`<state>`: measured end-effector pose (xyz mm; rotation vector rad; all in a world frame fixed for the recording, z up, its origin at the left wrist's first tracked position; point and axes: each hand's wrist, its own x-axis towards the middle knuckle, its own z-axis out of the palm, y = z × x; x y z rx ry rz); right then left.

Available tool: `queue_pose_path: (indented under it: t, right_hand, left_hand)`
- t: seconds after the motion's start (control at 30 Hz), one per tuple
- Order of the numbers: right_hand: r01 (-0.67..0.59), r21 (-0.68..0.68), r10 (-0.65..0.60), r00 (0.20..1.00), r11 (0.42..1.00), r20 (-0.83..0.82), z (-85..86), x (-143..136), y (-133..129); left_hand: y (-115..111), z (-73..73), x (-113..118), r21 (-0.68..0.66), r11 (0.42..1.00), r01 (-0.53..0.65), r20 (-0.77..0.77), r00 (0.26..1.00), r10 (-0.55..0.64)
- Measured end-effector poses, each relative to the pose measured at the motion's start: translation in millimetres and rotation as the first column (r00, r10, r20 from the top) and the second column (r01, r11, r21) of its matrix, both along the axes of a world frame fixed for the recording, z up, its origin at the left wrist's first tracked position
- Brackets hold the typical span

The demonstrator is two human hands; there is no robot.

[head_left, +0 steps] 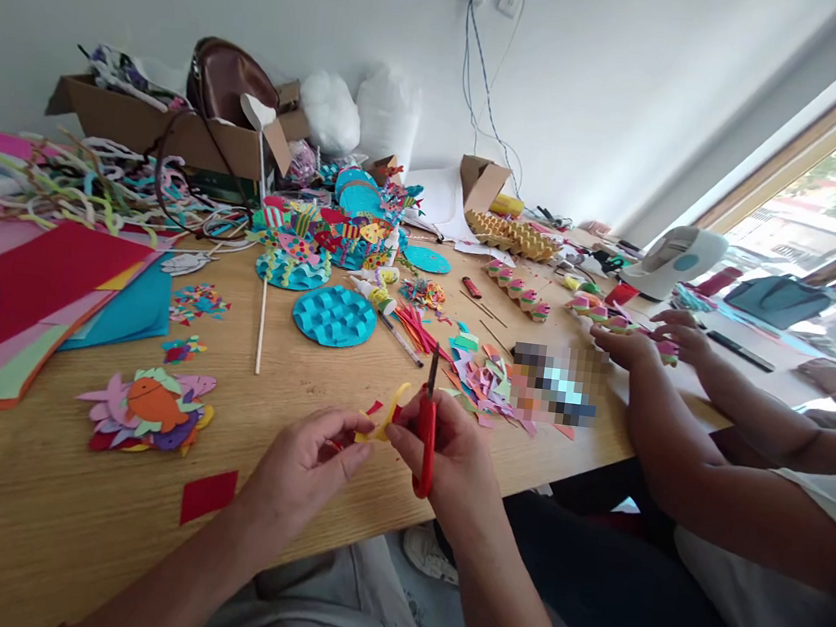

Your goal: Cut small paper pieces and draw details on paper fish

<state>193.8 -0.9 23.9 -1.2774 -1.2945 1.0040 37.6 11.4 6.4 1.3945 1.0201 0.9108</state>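
Both hands are close together above the table's front edge. My left hand (318, 458) pinches one end of a curled yellow paper strip (397, 398), with a bit of red paper beside it. My right hand (452, 448) holds red-handled scissors (425, 445) against its palm, dark blades pointing up and away, while its thumb and fingertips grip the strip's other side. A red paper rectangle (208, 497) lies on the table left of my left forearm. Beyond the hands sit a round blue woven piece (334, 316), a pen (401, 340) and colored paper scraps (486, 382).
Paper fish cutouts (150, 411) and colored sheets (35, 295) lie at the left. A stick (262, 326) stands before decorated blue pieces. Behind are a cardboard box (158, 135) and a brown bag (229, 81). At right, another person's hands (625, 347) touch a decorated strip.
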Motion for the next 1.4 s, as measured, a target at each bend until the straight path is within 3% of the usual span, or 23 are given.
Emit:
queue_pose_path:
  t: [0.2, 0.3, 0.57, 0.73, 0.8, 0.9, 1.0, 1.1, 1.4]
  right_hand:
    - [-0.015, -0.012, 0.013, 0.987, 1.000, -0.162, 5.5, -12.5, -5.5]
    - [-0.007, 0.001, 0.007, 0.991, 1.000, -0.137, 2.2, -13.1, -4.2]
    - [0.093, 0.024, -0.094, 0.995, 0.995, 0.043, -12.7, -9.7, 1.7]
    - [-0.020, -0.051, 0.018, 0.999, 0.999, -0.036, -11.5, -11.1, 5.7]
    - [-0.013, -0.046, 0.014, 1.000, 0.999, 0.020, -9.8, -10.8, 6.6]
    - [0.031, -0.006, -0.028, 0.965, 1.000, 0.260, -6.0, -7.2, 2.6]
    - [-0.105, -0.071, 0.125, 0.903, 0.992, 0.412, -1.2, -1.5, -7.6]
    - [-0.227, -0.160, 0.275, 0.862, 0.961, 0.427, 0.9, 2.8, -16.9]
    - [-0.313, -0.204, 0.367, 0.866, 0.928, 0.339, 0.5, 1.0, -19.0]
  left_hand:
    - [0.7, 0.6, 9.0, 0.097, 0.995, -0.026, 0.003, 1.000, 0.026]
    - [2.7, 3.9, 8.5, 0.133, 0.991, -0.029, -0.004, 1.000, 0.029]
    - [9.4, 10.1, -4.6, 0.331, 0.941, -0.072, -0.228, 0.961, 0.154]
    - [8.3, 7.7, -6.1, 0.338, 0.941, 0.003, -0.273, 0.957, 0.095]
    - [7.5, 7.9, -6.1, 0.329, 0.944, 0.003, -0.267, 0.959, 0.090]
    - [7.7, 11.1, -8.7, 0.295, 0.954, -0.044, -0.226, 0.968, 0.114]
    - [8.2, 16.7, -14.4, 0.267, 0.961, -0.075, -0.188, 0.974, 0.128]
    - [8.1, 21.6, -19.9, 0.259, 0.964, -0.059, -0.184, 0.977, 0.109]
    - [7.5, 23.3, -18.6, 0.259, 0.963, 0.076, -0.250, 0.968, -0.009]
